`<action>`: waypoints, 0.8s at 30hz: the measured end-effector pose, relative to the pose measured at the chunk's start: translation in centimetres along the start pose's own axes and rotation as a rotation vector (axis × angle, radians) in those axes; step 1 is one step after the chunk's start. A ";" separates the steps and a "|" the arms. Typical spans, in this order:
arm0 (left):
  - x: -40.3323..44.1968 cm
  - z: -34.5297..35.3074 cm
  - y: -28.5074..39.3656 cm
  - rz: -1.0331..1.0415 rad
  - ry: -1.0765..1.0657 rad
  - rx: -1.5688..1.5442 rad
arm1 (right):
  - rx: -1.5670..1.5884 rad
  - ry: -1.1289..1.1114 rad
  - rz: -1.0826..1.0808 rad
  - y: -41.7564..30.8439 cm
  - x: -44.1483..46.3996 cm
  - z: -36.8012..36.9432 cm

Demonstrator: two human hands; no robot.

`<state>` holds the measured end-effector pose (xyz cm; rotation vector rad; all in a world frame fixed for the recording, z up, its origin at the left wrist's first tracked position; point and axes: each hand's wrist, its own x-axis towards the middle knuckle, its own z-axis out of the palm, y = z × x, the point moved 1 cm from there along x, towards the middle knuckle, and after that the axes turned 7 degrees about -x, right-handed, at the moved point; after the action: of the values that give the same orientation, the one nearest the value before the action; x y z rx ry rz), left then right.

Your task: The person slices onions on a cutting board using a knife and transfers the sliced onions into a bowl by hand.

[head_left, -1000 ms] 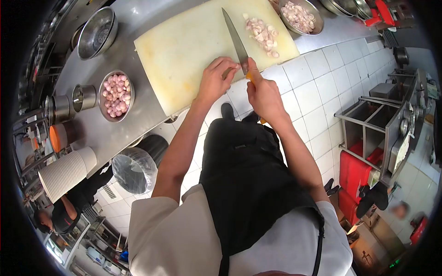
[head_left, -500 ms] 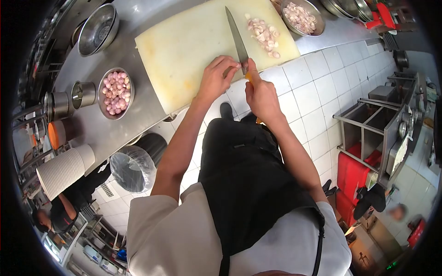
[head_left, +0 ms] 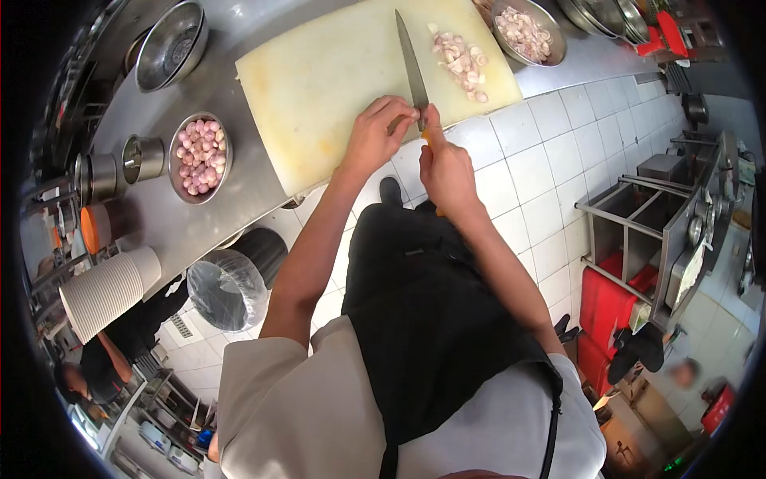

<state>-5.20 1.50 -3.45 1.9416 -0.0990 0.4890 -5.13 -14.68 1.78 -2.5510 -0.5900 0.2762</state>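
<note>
My right hand [head_left: 449, 166] grips the orange handle of a kitchen knife [head_left: 411, 67], index finger stretched along the spine end. The long blade points away over the white cutting board [head_left: 319, 88]. Beside the blade's heel, near the board's front edge, my left hand [head_left: 378, 134] is closed, its fingertips pinching a small pinkish shallot [head_left: 416, 114], mostly hidden. Sliced shallots [head_left: 461, 65] lie in a loose pile right of the blade. A metal bowl of cut shallots [head_left: 523, 36] stands beyond the board's right corner. Whole peeled shallots [head_left: 201, 156] fill another bowl on the left.
A metal bowl [head_left: 171, 46] and a small metal container [head_left: 144, 160] stand on the steel counter [head_left: 231, 211] at left, with stacked pale containers [head_left: 104, 295]. A lined bin [head_left: 227, 291] is below. Another person [head_left: 100, 371] is at lower left; a steel rack [head_left: 638, 231] stands right.
My right hand, with the knife, has shifted slightly left at the handle, closer to my left fingertips. My left hand stays almost in place. The pile of slices looks the same.
</note>
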 end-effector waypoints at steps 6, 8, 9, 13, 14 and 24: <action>0.1 -0.1 0.9 -0.124 -0.037 -0.033 | -0.005 -0.055 -0.009 -0.7 0.4 -3.8; 0.1 -0.2 0.8 -0.103 -0.032 -0.021 | -0.007 -0.066 -0.007 -0.8 0.6 -4.0; 0.0 -0.2 0.7 -0.096 -0.030 -0.022 | -0.004 -0.065 -0.009 -0.9 0.4 -4.0; 0.0 0.0 0.1 -0.040 -0.015 -0.015 | -0.045 -0.041 0.009 -0.7 0.0 -1.7; 0.0 0.0 0.1 -0.017 -0.014 -0.012 | -0.017 -0.017 0.003 -0.3 -0.2 -0.9; 0.0 -0.1 0.1 -0.007 -0.017 -0.007 | -0.011 -0.034 -0.029 -1.0 0.4 -3.7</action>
<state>-5.24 1.55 -3.35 1.9392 -0.1048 0.4668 -4.03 -15.31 5.40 -2.5503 -0.6426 0.3082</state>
